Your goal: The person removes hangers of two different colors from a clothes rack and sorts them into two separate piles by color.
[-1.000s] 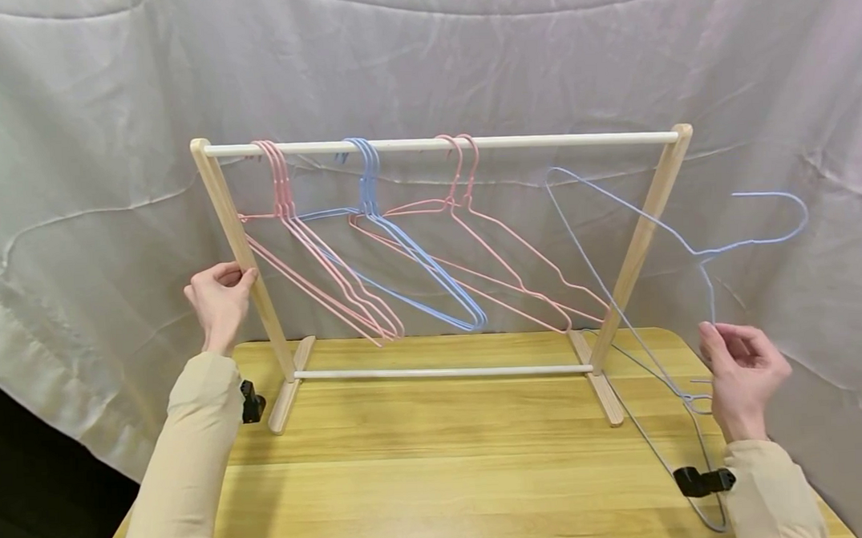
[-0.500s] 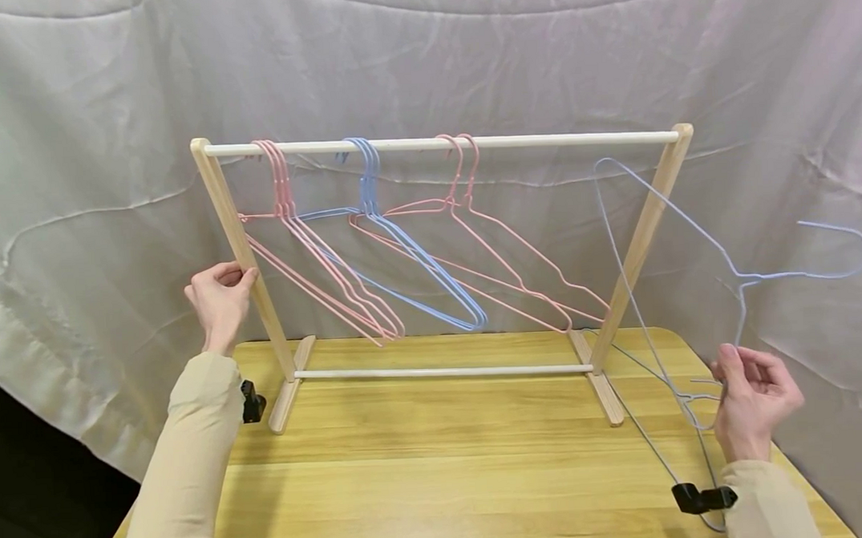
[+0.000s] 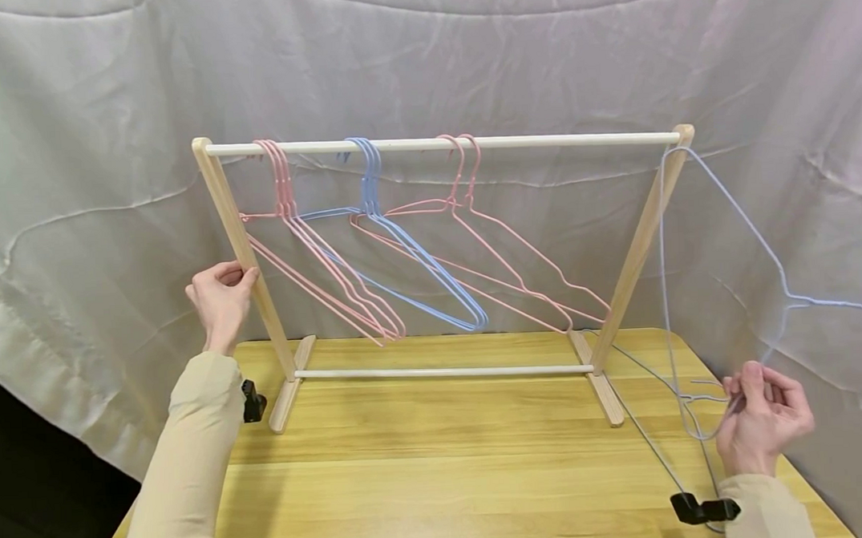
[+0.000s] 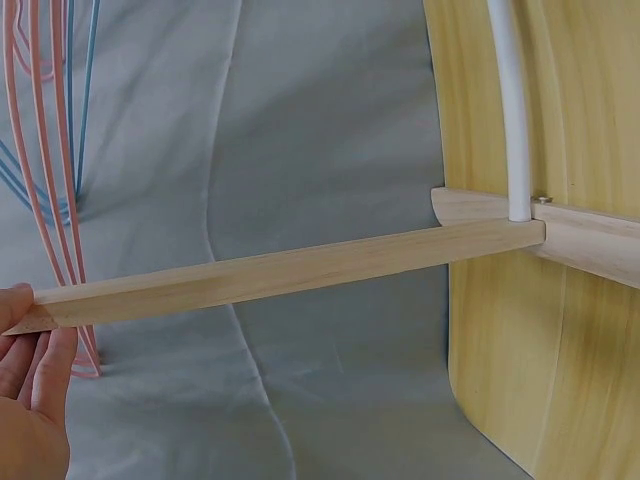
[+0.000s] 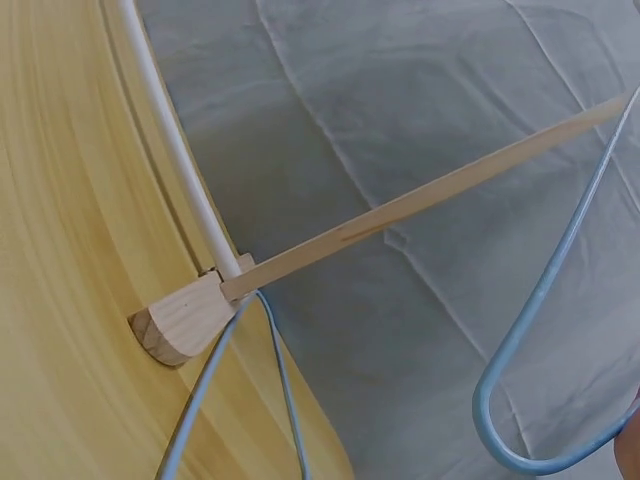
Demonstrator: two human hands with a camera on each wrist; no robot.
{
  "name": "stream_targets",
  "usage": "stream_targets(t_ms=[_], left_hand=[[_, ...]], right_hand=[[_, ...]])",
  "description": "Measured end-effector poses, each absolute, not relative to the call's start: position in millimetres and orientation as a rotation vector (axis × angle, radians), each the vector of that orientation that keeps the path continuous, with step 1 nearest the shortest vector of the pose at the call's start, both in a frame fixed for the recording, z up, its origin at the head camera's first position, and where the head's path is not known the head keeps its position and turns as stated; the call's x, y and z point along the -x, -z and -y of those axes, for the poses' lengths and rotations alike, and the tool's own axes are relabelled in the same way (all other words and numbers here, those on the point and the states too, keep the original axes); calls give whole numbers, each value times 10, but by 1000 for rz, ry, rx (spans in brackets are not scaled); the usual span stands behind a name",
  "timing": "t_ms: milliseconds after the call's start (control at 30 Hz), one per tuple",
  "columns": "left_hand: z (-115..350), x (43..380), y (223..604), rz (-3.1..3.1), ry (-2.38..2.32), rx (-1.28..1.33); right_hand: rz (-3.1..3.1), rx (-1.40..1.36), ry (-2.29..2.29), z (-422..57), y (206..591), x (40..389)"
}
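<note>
In the head view, my left hand (image 3: 221, 302) pinches the left wooden upright (image 3: 223, 202) of a small clothes rack, thumb on one side and fingers on the other. Out past the rack's right side, my right hand (image 3: 763, 419) grips a blue wire hanger (image 3: 760, 241) by one end. That hanger is tilted, and its hook runs off the frame's right edge. Its rounded corner (image 5: 490, 390) shows in the right wrist view, beside a fingertip. Another blue hanger (image 3: 651, 444) lies on the table near my right wrist, partly hidden by the wrist camera.
From the white top rail (image 3: 563, 140) hang several pink hangers (image 3: 283, 179) at left, blue hangers (image 3: 371, 175) in the middle and two pink hangers (image 3: 473, 171) farther right. The right upright (image 3: 635, 248) stands on the wooden table (image 3: 440, 477). A grey curtain (image 3: 422, 61) closes the back.
My right hand has moved right and slightly down with the blue hanger, whose hook has swung out of the head view's right edge. My left hand stays on the upright.
</note>
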State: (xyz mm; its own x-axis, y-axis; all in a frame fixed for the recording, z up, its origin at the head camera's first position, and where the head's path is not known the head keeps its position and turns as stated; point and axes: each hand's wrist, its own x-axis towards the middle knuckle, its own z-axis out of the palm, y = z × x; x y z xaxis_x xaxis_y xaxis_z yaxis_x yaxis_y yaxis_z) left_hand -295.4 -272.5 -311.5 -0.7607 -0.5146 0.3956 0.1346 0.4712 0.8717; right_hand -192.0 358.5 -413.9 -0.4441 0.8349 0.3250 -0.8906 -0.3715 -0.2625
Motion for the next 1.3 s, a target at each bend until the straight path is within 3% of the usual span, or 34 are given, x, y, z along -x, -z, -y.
stream_targets(t_ms=[567,933,1300], left_hand=[[2732,2955,3092,2079,1310,-311],[2725,2952,3114,2084,1325,-310],[2729,2955,3117,2082,1310,-312]], right_hand=[[435,2,-1982,-3770,4317,1797],[788,397,-1967,-3922,4555,1727],[1034,486,-1892,-3923,4712,1695]])
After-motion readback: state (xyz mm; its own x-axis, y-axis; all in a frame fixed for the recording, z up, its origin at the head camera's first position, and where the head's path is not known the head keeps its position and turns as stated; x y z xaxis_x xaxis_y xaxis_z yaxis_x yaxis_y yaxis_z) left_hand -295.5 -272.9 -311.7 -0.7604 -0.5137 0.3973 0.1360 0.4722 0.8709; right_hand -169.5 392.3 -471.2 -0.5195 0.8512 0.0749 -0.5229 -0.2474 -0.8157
